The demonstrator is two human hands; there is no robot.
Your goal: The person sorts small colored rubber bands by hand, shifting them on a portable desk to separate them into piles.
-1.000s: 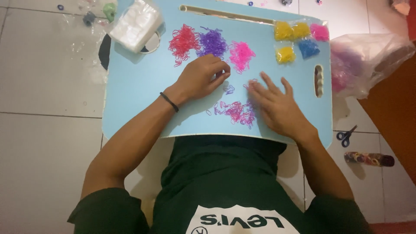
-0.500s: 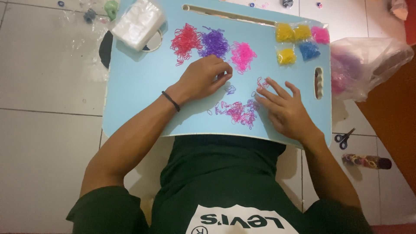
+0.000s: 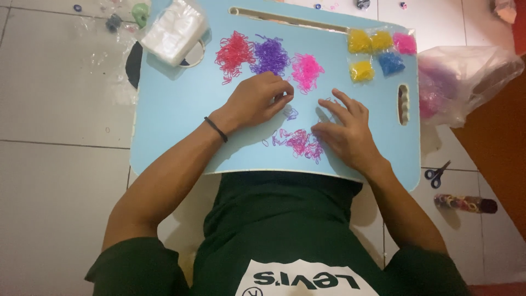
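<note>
A light blue lap table (image 3: 175, 115) lies across my lap. On its far part sit three sorted heaps of tiny rubber bands: red (image 3: 234, 53), purple (image 3: 269, 55) and pink (image 3: 307, 70). A mixed pink and purple heap (image 3: 298, 141) lies near the front edge. My left hand (image 3: 257, 98) rests below the purple heap, its fingertips pinched together over a few loose purple bands (image 3: 289, 112); whether it grips one I cannot tell. My right hand (image 3: 345, 131) lies flat with fingers spread, touching the right side of the mixed heap.
Small bags of yellow, blue and pink bands (image 3: 378, 52) lie at the table's far right. A clear bag of white packets (image 3: 174, 30) sits at the far left. On the tiled floor: a plastic bag (image 3: 466, 82), blue scissors (image 3: 436, 174), a tube of bands (image 3: 466, 203).
My left hand has drawn its fingers into a pinch near the loose purple bands. My right hand has shifted slightly right along the mixed heap.
</note>
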